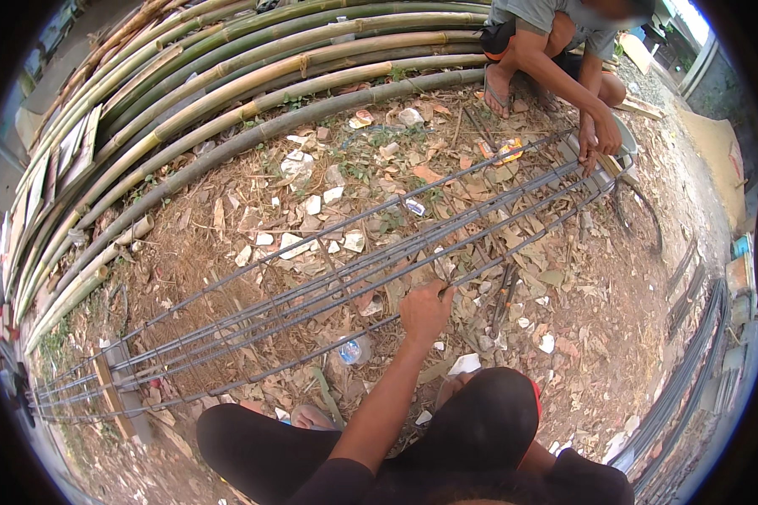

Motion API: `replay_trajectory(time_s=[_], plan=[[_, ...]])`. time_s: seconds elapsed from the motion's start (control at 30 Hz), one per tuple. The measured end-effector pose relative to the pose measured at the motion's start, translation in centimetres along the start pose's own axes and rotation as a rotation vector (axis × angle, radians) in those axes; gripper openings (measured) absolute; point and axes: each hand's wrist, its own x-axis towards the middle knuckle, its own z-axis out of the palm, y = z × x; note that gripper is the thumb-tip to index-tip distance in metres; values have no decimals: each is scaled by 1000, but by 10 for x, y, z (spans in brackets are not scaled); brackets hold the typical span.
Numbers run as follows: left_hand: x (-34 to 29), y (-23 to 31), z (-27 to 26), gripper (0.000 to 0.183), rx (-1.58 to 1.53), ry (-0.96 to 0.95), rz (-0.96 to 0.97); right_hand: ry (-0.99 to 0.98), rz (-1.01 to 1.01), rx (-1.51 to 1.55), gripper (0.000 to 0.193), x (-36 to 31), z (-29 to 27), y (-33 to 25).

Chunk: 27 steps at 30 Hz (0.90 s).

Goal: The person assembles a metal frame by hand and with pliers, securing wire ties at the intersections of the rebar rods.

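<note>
A squatting person reaches one hand (pixel 425 311) into a long steel rebar cage (pixel 337 278) lying on leaf-littered ground.

Its fingers close around a bar mid-cage; which hand it is cannot be told. Opposite, a co-worker's hands (pixel 602 135) touch the cage's far end, beside stacked bamboo poles (pixel 253 76).

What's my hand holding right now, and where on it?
One hand grips a long steel bar of the rebar cage, about midway along it; which hand cannot be told.
</note>
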Motion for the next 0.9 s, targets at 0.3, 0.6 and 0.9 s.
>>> replay_trajectory(time_s=[0.3,0.6,0.9], plan=[[-1,3,4,29,29,-19,0,742,-247,-149,32,58,-72,-110],[3,8,-8,26,-11,-25,-13,599,-362,-124,28,92,-86,-144],[-3,6,1,25,13,-24,-37,502,-121,-261,20,75,-80,-131]])
